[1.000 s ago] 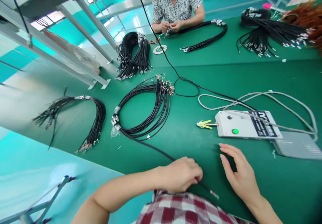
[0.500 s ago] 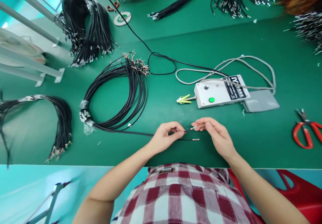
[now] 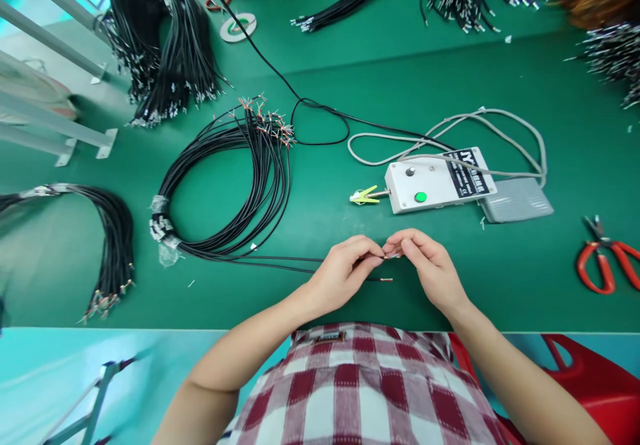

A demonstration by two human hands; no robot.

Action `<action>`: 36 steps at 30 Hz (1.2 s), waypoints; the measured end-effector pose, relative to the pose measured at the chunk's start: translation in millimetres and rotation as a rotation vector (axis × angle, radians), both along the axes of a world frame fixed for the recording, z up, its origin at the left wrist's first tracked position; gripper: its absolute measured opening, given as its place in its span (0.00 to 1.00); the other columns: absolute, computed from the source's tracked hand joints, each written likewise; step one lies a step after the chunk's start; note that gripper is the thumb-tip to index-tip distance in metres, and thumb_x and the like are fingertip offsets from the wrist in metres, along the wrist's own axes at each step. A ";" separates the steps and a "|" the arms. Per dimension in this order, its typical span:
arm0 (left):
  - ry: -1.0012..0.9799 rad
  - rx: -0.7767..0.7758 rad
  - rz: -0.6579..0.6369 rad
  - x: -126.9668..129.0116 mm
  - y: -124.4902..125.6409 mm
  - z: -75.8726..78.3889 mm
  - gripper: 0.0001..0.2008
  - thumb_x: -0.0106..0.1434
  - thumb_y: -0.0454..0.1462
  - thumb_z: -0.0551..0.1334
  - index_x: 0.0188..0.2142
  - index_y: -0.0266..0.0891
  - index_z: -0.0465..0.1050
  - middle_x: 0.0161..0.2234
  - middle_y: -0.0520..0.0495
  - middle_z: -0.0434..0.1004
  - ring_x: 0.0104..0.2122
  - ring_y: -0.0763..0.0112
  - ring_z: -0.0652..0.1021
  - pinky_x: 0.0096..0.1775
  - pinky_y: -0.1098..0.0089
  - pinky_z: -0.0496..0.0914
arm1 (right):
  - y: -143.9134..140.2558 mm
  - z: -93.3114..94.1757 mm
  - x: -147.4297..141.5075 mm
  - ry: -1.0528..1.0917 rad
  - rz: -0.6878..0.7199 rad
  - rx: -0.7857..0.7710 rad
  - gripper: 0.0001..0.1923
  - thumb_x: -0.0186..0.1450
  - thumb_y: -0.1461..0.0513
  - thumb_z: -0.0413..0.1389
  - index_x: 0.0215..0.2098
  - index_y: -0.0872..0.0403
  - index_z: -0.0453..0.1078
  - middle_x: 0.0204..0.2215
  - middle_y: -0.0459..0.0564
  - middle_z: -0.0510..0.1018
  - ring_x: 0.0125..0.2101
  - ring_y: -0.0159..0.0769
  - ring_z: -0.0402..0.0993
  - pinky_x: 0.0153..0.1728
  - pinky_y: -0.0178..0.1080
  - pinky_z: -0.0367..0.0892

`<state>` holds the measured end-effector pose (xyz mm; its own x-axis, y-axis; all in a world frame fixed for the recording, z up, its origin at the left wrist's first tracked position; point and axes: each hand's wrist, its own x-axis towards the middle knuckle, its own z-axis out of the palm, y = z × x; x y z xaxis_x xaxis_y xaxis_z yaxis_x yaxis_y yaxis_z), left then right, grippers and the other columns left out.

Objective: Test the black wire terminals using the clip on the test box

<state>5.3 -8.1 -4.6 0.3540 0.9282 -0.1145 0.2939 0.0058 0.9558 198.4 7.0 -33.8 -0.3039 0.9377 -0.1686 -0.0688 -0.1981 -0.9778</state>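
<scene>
- fingers (image 3: 373,253) of left hand (image 3: 345,273) pinched on a thin black cable (image 3: 280,259) near its stripped end; fingers of right hand (image 3: 430,268) pinched on the wire tips just beside, the two hands' fingertips nearly touching
- cable trailing left across the green table (image 3: 350,85), close to its near edge, toward a looped bundle of black cables (image 3: 235,185)
- one loose copper-tipped lead (image 3: 386,278) poking out below the hands
- white control box (image 3: 436,180) with green button just beyond the hands, yellow clip (image 3: 364,196) at its left end, grey pedal (image 3: 517,200) touching its right side
- red-handled scissors (image 3: 605,265) toward the right edge
- more cable bundles at the left edge (image 3: 113,238) and far left corner (image 3: 160,45)
- tape roll (image 3: 238,26) near the far edge
</scene>
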 end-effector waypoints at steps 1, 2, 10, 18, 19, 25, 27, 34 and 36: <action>-0.007 -0.032 0.044 -0.1 -0.7 -2.0 0.05 0.68 0.36 0.58 0.37 0.39 0.72 0.34 0.47 0.74 0.33 0.70 0.74 0.38 0.70 0.68 | -0.1 -0.6 -0.5 0.007 -0.008 -0.010 0.11 0.70 0.54 0.54 0.39 0.49 0.75 0.33 0.46 0.79 0.35 0.34 0.74 0.42 0.38 0.70; -0.019 -0.064 0.086 -0.2 -1.5 -4.0 0.04 0.67 0.36 0.59 0.36 0.39 0.71 0.33 0.48 0.74 0.31 0.71 0.74 0.36 0.70 0.68 | 0.0 -1.0 -1.0 0.019 -0.014 -0.023 0.11 0.71 0.54 0.54 0.40 0.49 0.75 0.33 0.46 0.78 0.34 0.34 0.74 0.42 0.38 0.69; -0.040 -0.129 0.169 4.2 -5.2 -8.3 0.05 0.65 0.36 0.60 0.33 0.39 0.65 0.29 0.50 0.71 0.27 0.73 0.73 0.31 0.71 0.69 | 4.6 8.8 -10.7 0.183 0.015 -0.180 0.13 0.63 0.50 0.61 0.36 0.51 0.72 0.29 0.46 0.73 0.29 0.34 0.69 0.33 0.38 0.67; -0.213 -0.248 0.223 5.9 -5.9 -7.6 0.09 0.65 0.40 0.63 0.33 0.39 0.64 0.25 0.53 0.70 0.24 0.75 0.73 0.28 0.74 0.68 | -1.7 2.6 -21.0 0.228 -0.001 -0.255 0.14 0.60 0.50 0.64 0.34 0.51 0.71 0.27 0.45 0.71 0.28 0.33 0.66 0.31 0.38 0.65; -0.215 -0.254 0.225 5.8 -5.8 -7.4 0.10 0.64 0.40 0.63 0.33 0.39 0.64 0.25 0.53 0.70 0.24 0.75 0.73 0.27 0.74 0.68 | -1.5 3.2 -21.1 0.248 0.004 -0.269 0.15 0.60 0.49 0.64 0.35 0.51 0.72 0.27 0.45 0.71 0.28 0.33 0.66 0.31 0.38 0.65; -0.264 -0.292 0.224 4.5 -4.9 -8.6 0.10 0.65 0.40 0.63 0.33 0.39 0.64 0.24 0.53 0.70 0.23 0.76 0.73 0.26 0.75 0.68 | 1.6 5.6 -18.5 0.277 0.035 -0.316 0.12 0.61 0.52 0.64 0.33 0.52 0.72 0.25 0.44 0.70 0.27 0.31 0.65 0.30 0.36 0.63; -0.295 -0.315 0.231 4.2 -4.4 -8.7 0.11 0.64 0.41 0.63 0.33 0.39 0.64 0.23 0.54 0.70 0.22 0.76 0.72 0.25 0.75 0.68 | 0.3 3.5 -17.5 0.253 0.032 -0.309 0.12 0.61 0.53 0.64 0.33 0.52 0.72 0.25 0.44 0.70 0.27 0.31 0.65 0.31 0.36 0.64; -0.359 -0.390 0.232 2.4 -0.3 -6.9 0.16 0.61 0.46 0.66 0.31 0.39 0.63 0.20 0.54 0.70 0.20 0.77 0.71 0.23 0.75 0.67 | -0.7 2.6 -15.3 0.189 0.025 -0.257 0.14 0.62 0.50 0.63 0.33 0.52 0.72 0.26 0.46 0.72 0.29 0.34 0.67 0.32 0.37 0.67; -0.369 -0.405 0.225 1.1 0.7 -7.0 0.17 0.60 0.47 0.67 0.32 0.38 0.63 0.20 0.54 0.71 0.19 0.77 0.71 0.23 0.75 0.67 | 1.5 5.1 -15.3 0.199 0.024 -0.250 0.15 0.63 0.49 0.61 0.34 0.52 0.72 0.28 0.47 0.73 0.29 0.34 0.67 0.32 0.38 0.67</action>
